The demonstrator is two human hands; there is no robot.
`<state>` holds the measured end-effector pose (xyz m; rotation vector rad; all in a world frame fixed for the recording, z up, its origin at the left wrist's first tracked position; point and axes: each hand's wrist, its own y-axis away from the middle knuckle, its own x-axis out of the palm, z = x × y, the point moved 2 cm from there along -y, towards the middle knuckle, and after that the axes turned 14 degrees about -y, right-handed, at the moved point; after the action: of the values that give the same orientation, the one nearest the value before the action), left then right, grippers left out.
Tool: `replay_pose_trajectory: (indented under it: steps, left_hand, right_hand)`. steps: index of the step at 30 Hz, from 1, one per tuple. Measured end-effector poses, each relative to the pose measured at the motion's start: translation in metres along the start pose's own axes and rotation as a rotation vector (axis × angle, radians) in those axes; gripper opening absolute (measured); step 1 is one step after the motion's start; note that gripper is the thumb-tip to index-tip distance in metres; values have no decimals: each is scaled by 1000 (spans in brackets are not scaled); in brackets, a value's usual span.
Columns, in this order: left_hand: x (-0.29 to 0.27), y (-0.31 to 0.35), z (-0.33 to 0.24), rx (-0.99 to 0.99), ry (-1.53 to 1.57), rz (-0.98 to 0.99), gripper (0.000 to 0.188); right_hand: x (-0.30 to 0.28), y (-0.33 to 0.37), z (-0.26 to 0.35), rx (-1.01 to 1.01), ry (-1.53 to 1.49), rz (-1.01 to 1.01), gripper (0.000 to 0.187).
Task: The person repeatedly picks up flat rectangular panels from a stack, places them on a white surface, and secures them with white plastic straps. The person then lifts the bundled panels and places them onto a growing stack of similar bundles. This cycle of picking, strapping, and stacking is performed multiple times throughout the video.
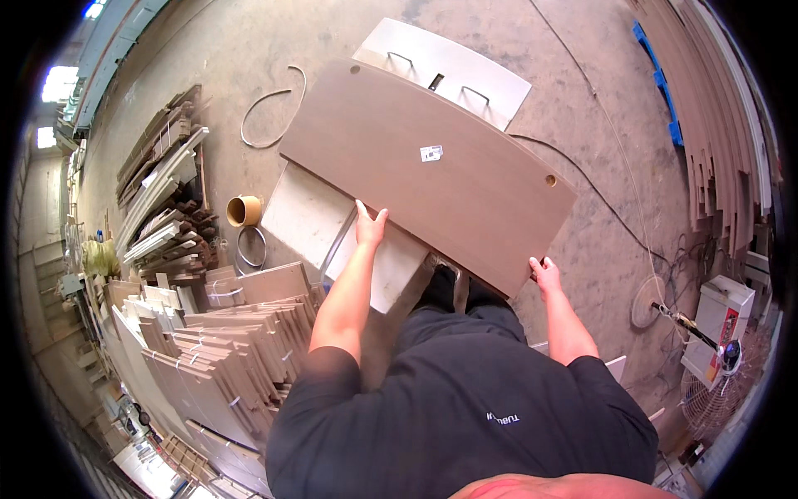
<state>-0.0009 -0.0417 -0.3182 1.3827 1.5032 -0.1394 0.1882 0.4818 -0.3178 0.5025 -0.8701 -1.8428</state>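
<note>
A large brown wooden panel (399, 133) with a bowed far edge lies across in front of me, with small round holes near its corners and a white label on its face. My left hand (370, 229) is closed on its near edge, thumb and fingers at the rim. At the panel's near right corner, my right hand (546, 273) grips the short side, its fingers partly hidden beneath. Under and beyond the panel shows a whitish cabinet-like piece (449, 66) with two dark bar handles. Pale surfaces (307, 212) also show below its near left edge.
Stacked brown boards (233, 349) stand at my left, with a pile of offcut strips (166, 191) farther off. A cardboard tube (243, 211) sits nearby. Cables (611, 125) cross the floor at right, near a fan (719, 399) and grey metal box (715, 324). Tall board stacks (706, 100) line the far right.
</note>
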Motion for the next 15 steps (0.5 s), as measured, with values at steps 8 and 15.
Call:
replay_pose_trajectory:
  steps: [8,15]
  left_hand:
    - [4,1,0,-33,68,9,106]
    - [12,7,-2,-16,355,162,101]
  right_hand:
    - [-1,-10,15,161,-188,-34,63]
    - [28,-52,50,67,-410,-341,98]
